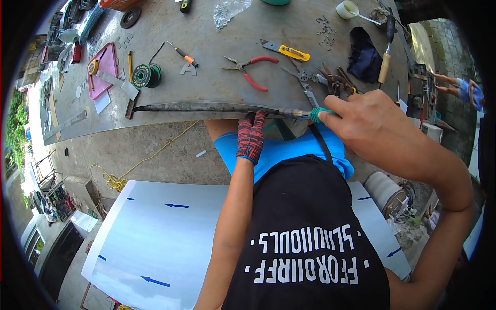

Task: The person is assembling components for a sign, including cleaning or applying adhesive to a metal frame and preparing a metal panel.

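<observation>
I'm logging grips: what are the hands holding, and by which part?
A long tool: the right hand holds its green handle; the gloved left hand at its blade, grip unclear.

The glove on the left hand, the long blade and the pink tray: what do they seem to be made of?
Glove: probably knitted fabric, matt; the mottled red and black pattern suggests yarn.
Long blade: likely metal, dull and darkened; its narrow shape and streaked grey surface suggest this.
Pink tray: apparently smooth plastic, from its even colour, though painted metal is possible.
</observation>
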A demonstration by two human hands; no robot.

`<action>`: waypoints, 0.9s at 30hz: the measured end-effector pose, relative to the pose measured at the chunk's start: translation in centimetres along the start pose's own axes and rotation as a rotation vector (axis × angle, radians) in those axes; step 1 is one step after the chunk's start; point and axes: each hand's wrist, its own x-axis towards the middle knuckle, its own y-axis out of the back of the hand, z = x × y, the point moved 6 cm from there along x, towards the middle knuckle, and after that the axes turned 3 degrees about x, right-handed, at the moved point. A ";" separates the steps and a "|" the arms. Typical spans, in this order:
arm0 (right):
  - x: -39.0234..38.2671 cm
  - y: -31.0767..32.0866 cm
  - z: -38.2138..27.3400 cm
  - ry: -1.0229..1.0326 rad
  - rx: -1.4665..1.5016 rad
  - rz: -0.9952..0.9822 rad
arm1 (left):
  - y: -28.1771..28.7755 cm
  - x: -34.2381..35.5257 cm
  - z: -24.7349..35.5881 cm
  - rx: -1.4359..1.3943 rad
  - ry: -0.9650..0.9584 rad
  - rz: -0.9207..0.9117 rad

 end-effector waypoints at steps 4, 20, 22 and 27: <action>0.0 0.0 0.0 -0.006 0.013 0.010 | -0.1 0.1 -0.6 -0.023 0.062 -0.041; -1.0 -1.2 -0.5 -0.169 0.008 -0.172 | -0.1 0.1 -0.4 0.006 0.003 -0.011; -0.8 -1.1 -0.5 -0.149 0.011 -0.171 | -0.2 0.3 -0.7 0.002 0.037 -0.030; -0.4 -0.9 -0.1 -0.109 0.016 -0.148 | -0.2 0.1 -0.7 -0.033 0.081 -0.042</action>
